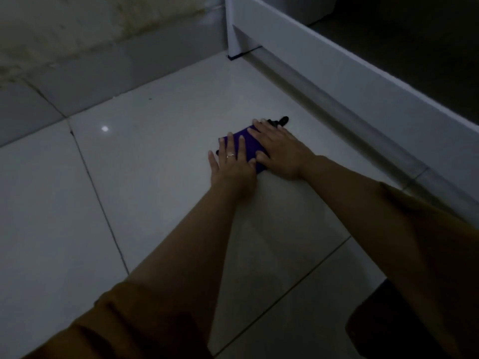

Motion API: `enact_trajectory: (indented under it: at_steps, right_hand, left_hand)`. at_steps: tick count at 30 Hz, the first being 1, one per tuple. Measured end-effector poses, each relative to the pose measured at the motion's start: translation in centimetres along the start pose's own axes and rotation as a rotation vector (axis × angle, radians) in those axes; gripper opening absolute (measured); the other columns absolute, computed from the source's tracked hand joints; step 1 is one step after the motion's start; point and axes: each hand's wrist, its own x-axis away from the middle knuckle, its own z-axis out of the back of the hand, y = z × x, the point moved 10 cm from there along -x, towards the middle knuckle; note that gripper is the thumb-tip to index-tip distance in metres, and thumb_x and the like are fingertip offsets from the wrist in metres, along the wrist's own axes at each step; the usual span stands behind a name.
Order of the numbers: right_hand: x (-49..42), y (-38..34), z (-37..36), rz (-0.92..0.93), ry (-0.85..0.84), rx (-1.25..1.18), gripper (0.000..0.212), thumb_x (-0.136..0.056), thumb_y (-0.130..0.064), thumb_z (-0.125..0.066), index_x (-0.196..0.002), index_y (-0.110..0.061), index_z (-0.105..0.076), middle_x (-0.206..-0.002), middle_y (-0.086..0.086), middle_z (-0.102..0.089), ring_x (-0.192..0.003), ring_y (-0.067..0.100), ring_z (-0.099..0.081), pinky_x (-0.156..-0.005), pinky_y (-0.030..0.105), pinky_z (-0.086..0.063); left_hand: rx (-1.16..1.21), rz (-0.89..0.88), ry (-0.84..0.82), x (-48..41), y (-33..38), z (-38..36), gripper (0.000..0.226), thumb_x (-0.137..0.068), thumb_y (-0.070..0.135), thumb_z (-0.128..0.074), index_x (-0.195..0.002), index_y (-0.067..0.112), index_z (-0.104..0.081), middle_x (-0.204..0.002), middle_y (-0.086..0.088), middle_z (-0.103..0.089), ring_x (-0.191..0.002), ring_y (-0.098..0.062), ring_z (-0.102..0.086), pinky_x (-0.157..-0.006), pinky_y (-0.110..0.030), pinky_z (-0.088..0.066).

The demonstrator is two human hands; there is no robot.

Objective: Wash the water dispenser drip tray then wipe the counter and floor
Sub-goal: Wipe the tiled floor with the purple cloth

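Note:
A folded purple cloth (pixel 245 141) lies flat on the pale tiled floor (pixel 155 164). My left hand (pixel 232 164) presses on its left part with the fingers spread, a ring on one finger. My right hand (pixel 278 151) presses on its right part, palm down, fingers spread forward. Both hands lie flat on the cloth rather than gripping it. A small dark piece (pixel 280 121) sticks out beyond the cloth's far edge; I cannot tell what it is. The drip tray and counter top are not visible.
A white cabinet front (pixel 350 79) with a recessed grey kickboard (pixel 337 110) runs along the right. A stained wall with a grey tiled skirting (pixel 116 71) stands at the back left. A dark mat (pixel 373 322) lies at the lower right. The scene is dim.

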Motion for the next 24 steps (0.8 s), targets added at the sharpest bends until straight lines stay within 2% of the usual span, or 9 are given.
enact_trajectory:
  at_steps: [4,12,24]
  right_hand:
    - [-2.4,-6.5,-0.8,0.073,0.015,-0.032,0.061,-0.097,-0.037,-0.036,-0.150,-0.016,-0.016,-0.160,0.004,-0.008,-0.148,0.017,-0.004,-0.119,0.037,-0.003]
    - [-4.2,-20.1,-4.3,0.181,-0.088,-0.035,0.061,-0.099,-0.038,-0.029,-0.151,-0.016,-0.008,-0.161,0.002,0.002,-0.148,0.014,0.005,-0.119,0.034,0.003]
    - [2.1,-32.8,-8.0,0.345,-0.191,-0.012,0.061,-0.099,-0.037,-0.028,-0.151,-0.014,-0.006,-0.161,0.005,0.004,-0.148,0.017,0.007,-0.118,0.036,0.004]
  left_hand:
    - [0.006,0.090,0.023,2.0,-6.3,1.4,0.059,-0.101,0.038,-0.014,-0.149,0.018,0.013,-0.157,-0.005,0.023,-0.144,-0.022,0.023,-0.114,-0.046,0.016]
    - [0.012,0.246,0.049,9.7,-18.0,3.3,0.059,-0.101,0.037,-0.014,-0.150,0.016,0.012,-0.157,-0.005,0.021,-0.144,-0.021,0.022,-0.115,-0.045,0.014]
    - [0.091,0.368,0.043,23.0,-24.8,1.6,0.059,-0.101,0.036,-0.016,-0.149,0.015,0.013,-0.157,-0.007,0.021,-0.144,-0.022,0.021,-0.116,-0.044,0.010]
